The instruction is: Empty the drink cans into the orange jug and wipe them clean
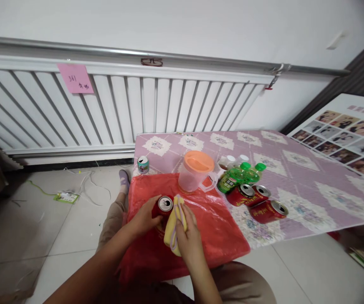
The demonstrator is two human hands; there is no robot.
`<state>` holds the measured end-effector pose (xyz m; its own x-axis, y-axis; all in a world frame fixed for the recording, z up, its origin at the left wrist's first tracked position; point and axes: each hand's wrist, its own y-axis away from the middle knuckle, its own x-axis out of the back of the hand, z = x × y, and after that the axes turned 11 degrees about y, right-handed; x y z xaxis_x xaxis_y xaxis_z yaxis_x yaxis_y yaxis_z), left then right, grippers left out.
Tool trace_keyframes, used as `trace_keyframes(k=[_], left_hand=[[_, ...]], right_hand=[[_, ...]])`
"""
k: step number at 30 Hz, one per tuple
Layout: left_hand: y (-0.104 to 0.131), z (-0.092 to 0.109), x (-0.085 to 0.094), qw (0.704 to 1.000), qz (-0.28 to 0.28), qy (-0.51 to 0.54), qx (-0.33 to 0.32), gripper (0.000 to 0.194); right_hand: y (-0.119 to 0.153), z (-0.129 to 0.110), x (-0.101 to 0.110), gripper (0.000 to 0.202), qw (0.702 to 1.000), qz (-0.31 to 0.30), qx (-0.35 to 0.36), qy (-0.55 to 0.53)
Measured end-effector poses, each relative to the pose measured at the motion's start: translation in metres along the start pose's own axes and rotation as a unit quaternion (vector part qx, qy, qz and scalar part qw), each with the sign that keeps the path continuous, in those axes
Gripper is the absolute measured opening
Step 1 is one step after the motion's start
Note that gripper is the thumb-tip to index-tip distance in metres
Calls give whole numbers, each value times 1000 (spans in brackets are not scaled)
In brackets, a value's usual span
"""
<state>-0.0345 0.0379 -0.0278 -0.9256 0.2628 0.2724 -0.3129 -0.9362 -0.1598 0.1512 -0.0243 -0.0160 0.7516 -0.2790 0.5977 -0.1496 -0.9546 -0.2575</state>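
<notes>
My left hand is wrapped round a red drink can, whose opened silver top faces up. In my right hand is a folded yellow cloth with a lilac edge, held close against the can's right side. Whether the cloth presses on the can, I cannot tell. Both hands are over a red plastic sheet at the table's near left. Just beyond them stands a clear plastic pitcher with an orange lid.
Right of the pitcher are green-capped bottles, white-capped bottles and several red cans. A small teal can stands at the left table edge. The flowered tablecloth extends right; a white radiator runs behind. Cables lie on the floor.
</notes>
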Motion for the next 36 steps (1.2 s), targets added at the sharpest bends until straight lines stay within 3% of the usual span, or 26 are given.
trace_keyframes(k=[5,8,12,16,19,25,29,32,36], left_hand=[[6,-2,-14,996,90,-1,29,63],[9,-4,-18,993,117,-20,26,74],[6,-5,-9,997,71,-34,5,89],[0,-2,2,1000,12,1,-6,83],[-2,2,4,1000,-8,28,3,74],[3,2,-8,997,74,-8,2,60],[6,-3,-10,994,101,-27,21,76],[5,-4,-3,997,68,-28,3,89],[0,-1,6,1000,-11,-1,3,81]], right_hand=[[5,5,-19,58,1000,-9,5,25],[4,16,-22,56,1000,-21,-12,10],[1,19,-12,50,1000,-21,-16,-10],[2,4,-1,49,1000,-3,-6,-2],[7,-5,-4,52,1000,3,19,13],[13,7,-25,55,999,-2,10,38],[8,18,-21,51,1000,-12,-16,3],[4,13,-8,48,1000,-10,-23,-6],[7,-3,-1,50,1000,4,10,13]])
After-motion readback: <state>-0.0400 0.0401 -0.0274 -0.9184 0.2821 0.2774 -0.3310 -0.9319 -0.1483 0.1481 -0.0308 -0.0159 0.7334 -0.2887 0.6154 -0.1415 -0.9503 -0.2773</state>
